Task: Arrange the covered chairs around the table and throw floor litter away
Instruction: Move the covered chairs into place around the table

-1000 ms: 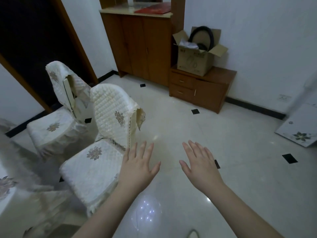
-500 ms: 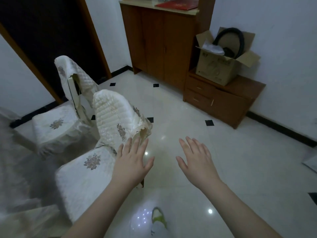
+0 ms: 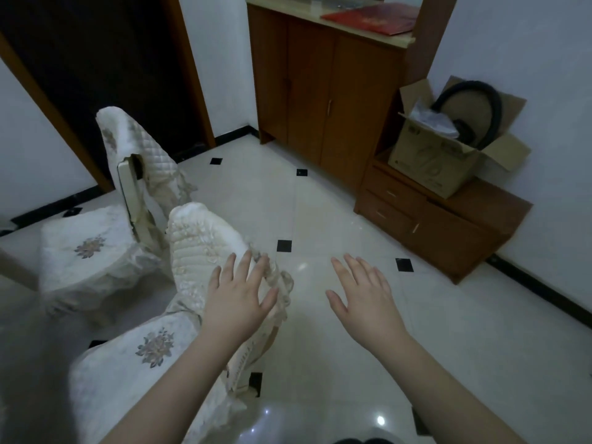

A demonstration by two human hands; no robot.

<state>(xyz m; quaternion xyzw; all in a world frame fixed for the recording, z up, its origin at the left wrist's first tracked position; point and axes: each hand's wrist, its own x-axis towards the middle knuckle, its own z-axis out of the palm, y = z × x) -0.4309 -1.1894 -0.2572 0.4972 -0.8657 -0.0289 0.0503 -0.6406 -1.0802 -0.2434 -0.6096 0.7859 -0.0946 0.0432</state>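
The left hand (image 3: pixel 238 294) is spread flat in front of the near chair's (image 3: pixel 198 254) backrest, grip released; contact I cannot tell. The right hand (image 3: pixel 365 293) is also spread, holding nothing, above the floor (image 3: pixel 320 213). A second chair (image 3: pixel 96 245) stands at middle left. A cabinet (image 3: pixel 323 91) and a cardboard box (image 3: pixel 439 155) are upper right.

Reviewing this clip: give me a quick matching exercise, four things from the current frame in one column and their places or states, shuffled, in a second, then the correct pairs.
Things
1. left hand
2. right hand
3. cardboard box
4. red folder

Places or states
A. lying flat on the tall cabinet's top
B. open, over the near chair's backrest
C. open, over bare floor tiles
D. flaps open, standing on the low drawer unit

Pairs: 1-B, 2-C, 3-D, 4-A
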